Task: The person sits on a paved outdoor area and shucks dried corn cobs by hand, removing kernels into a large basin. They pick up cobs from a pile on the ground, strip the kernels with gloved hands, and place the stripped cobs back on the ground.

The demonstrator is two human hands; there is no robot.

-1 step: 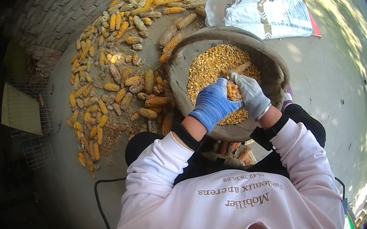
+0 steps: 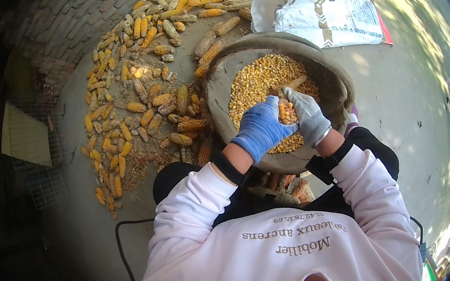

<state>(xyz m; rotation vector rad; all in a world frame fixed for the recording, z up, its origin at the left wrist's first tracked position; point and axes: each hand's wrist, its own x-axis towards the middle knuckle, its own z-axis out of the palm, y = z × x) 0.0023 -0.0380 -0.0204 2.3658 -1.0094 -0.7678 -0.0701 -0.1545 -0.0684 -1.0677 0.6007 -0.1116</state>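
Blue-gloved left hand (image 2: 262, 128) and grey-gloved right hand (image 2: 311, 117), fingers of both pressed around a corn cob (image 2: 287, 112), held between them over loose yellow kernels (image 2: 259, 77) in a round basin (image 2: 336, 73), more cobs (image 2: 192, 125) strewn on the floor (image 2: 383, 98) to the left, white sack (image 2: 328, 18) beyond.

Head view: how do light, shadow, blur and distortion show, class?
Head view: the fisheye leaves a dark rim and curves the brickwork at upper left; head view: bright sun patches dapple the ground at right; head view: deep shade hides detail around the pale panel at far left; head view: left hand and right hand show no obvious blur.
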